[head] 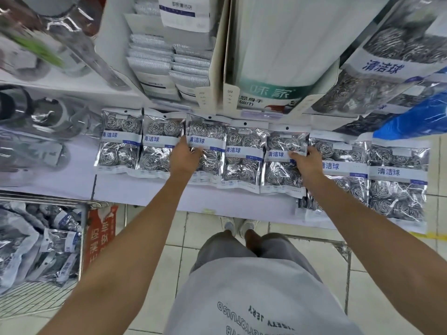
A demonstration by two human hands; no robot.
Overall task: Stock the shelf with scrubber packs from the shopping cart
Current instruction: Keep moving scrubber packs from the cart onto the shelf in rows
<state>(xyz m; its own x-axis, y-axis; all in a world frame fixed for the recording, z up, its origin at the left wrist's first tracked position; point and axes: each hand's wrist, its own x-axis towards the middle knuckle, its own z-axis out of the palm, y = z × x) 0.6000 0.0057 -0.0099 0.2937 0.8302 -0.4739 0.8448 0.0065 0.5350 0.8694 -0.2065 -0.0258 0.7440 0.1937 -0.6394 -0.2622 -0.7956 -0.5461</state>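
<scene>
Clearly light, crinkly, slippery clear-plastic packs of steel-wool scrubber balls (pixel 205 148): left hand (pixel 186 157) and right hand (pixel 307 163) press flat, fingers released; we'd pinch the card headers.

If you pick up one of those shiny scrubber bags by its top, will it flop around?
Probably a bit. The scrubber pack is a thin crinkly plastic bag, so it likely bends and feels slippery. The wire balls inside look airy, so it's probably light, and lying flat it shouldn't roll.

A white shelf (pixel 135 189) is carrying a row of seven scrubber packs (pixel 242 155) lying flat side by side, edges overlapping, with the two rightmost packs overhanging its front edge.
</scene>
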